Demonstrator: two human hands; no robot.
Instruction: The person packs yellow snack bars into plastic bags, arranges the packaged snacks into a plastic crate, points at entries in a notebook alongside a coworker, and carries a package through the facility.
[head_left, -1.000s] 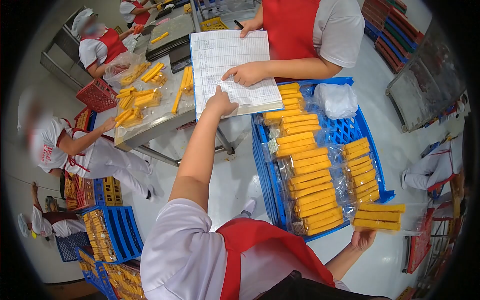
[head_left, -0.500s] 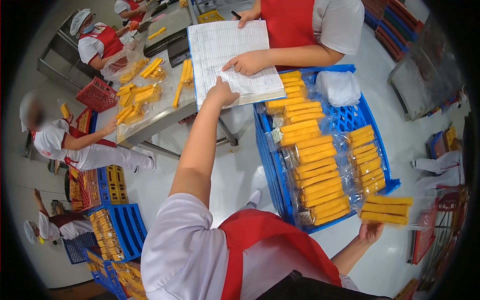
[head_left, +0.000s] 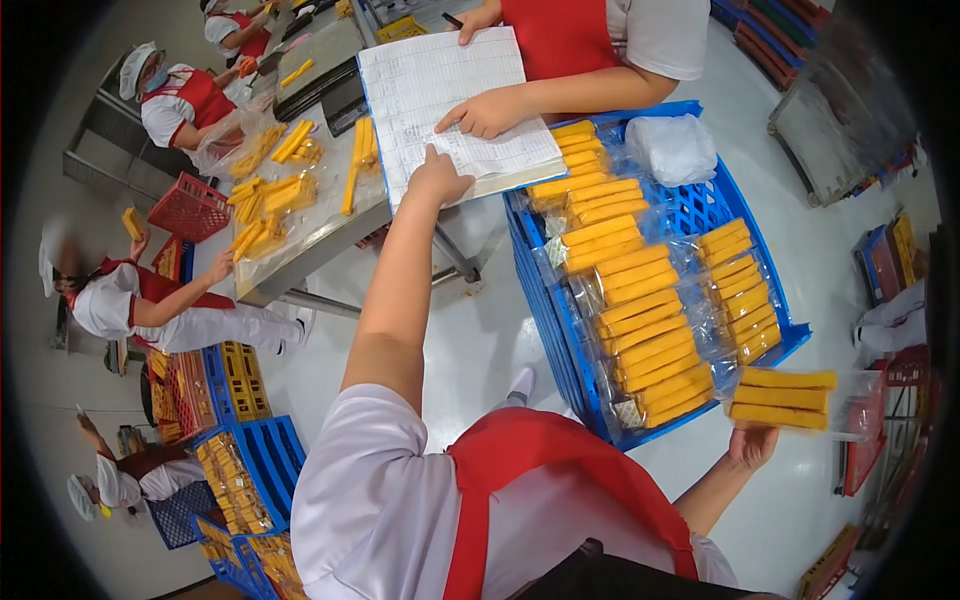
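Observation:
My left hand [head_left: 438, 182] points with its index finger stretched out onto the written page of an open ledger [head_left: 450, 75]; nothing is held in it. Just above that fingertip, a co-worker's hand [head_left: 487, 112] also points at the page. The co-worker's other hand [head_left: 482, 20] holds a pen at the ledger's top edge. At the lower right, my right hand [head_left: 752, 445] grips a clear plastic pack of yellow sticks [head_left: 783, 402] by its near side. Beside that pack stands a blue crate [head_left: 697, 212] with rows of similar packs [head_left: 650, 330].
A white plastic bundle [head_left: 672, 150] sits in the crate's far corner. Left of the ledger, a metal table [head_left: 330, 235] carries loose yellow sticks and bags. Several people work along the left side. Stacked blue crates [head_left: 275, 455] stand at lower left, a metal cart [head_left: 835, 125] at upper right.
The whole view has shifted slightly. Both pointing hands stay at the ledger page, and my right hand still holds the pack beside the crate.

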